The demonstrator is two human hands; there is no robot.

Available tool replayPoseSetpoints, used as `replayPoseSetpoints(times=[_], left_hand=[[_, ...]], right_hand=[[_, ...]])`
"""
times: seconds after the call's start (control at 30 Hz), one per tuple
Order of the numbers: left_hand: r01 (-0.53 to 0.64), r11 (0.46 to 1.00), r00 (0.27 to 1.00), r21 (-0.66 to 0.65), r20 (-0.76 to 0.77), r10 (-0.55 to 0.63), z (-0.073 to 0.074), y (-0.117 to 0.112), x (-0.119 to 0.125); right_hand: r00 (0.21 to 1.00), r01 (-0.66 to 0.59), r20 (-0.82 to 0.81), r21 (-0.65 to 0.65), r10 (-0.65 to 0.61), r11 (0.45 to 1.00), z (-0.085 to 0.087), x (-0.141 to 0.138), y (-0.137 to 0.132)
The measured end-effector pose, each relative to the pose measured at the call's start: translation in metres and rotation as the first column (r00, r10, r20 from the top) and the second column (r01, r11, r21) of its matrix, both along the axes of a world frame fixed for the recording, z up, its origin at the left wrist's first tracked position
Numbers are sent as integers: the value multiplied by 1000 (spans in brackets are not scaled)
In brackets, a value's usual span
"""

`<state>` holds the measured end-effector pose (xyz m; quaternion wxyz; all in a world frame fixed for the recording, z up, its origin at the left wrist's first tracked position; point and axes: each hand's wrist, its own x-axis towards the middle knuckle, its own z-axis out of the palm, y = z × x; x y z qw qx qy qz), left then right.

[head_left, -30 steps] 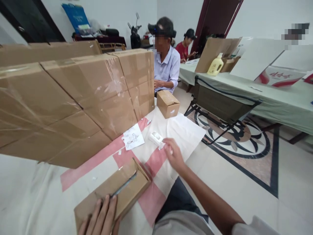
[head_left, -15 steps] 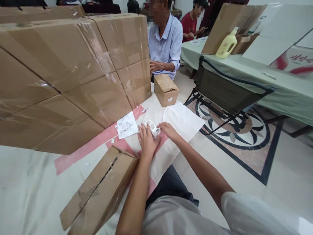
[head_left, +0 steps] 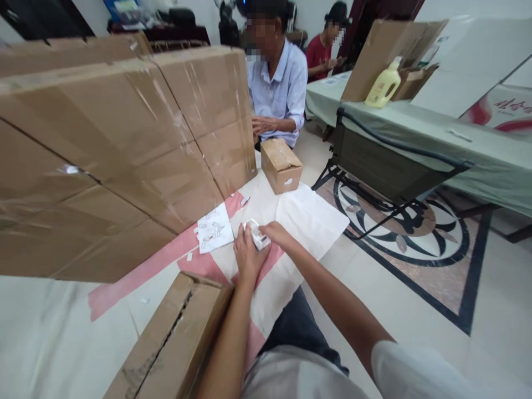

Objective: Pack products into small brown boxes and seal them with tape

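On the cloth-covered table lies a small white plastic device [head_left: 261, 243] with a recess in its top. My left hand [head_left: 246, 256] is wrapped round its left side, with thumb and fingers gripping it. My right hand [head_left: 275, 235] is closed, its fingertips over the device's upper right part; anything pinched in them is too small to make out. Left of my left hand lies a white paper sheet [head_left: 214, 230] with drawings or small pieces on it.
Stacked taped cartons [head_left: 166, 127] rise at the left. One long carton [head_left: 170, 338] lies by my left forearm, and a small carton [head_left: 281, 166] stands ahead. Across the table, a person in a blue shirt [head_left: 282, 83] sits. At right is a folding chair [head_left: 390, 155].
My right hand has moved left, its fingertips now over the device instead of at its right edge. My left hand still grips it. The view has tilted up slightly.
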<state>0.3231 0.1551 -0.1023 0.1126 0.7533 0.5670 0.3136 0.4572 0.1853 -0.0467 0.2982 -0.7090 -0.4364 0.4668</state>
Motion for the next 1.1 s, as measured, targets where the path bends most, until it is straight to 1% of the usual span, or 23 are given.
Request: replayPoseSetpoints(times=[0.1, 0.23, 0.37, 0.5, 0.67, 0.8, 0.97, 1.1], left_hand=[[-10, 999, 1000, 47, -2, 11, -2, 0, 1], [-17, 992, 1000, 124, -11, 19, -5, 1, 3], [-15, 990, 999, 142, -43, 21, -5, 0, 4], [-14, 984, 999, 176, -40, 22, -5, -1, 3], [-21, 982, 999, 190, -38, 29, -5, -2, 5], [-37, 982, 998, 184, -41, 45, -5, -2, 6], [-5, 988, 999, 155, -45, 12, -7, -3, 3], [-11, 988, 999, 156, -31, 16, -7, -2, 3]], right_hand=[[997, 28, 73, 26, -30, 999, 6, -4, -4], [986, 92, 129, 110, -106, 990, 11, -10, -15], [978, 170, 96, 166, -187, 971, 12, -18, -24], [971, 222, 46, 210, -236, 952, 11, -23, -32], [948, 308, -7, 268, -318, 913, 2, -24, -47], [934, 358, -97, 290, -344, 888, -9, -28, -58], [910, 412, -182, 311, -372, 856, -20, -37, -63], [897, 437, -221, 324, -382, 839, -26, -36, -63]])
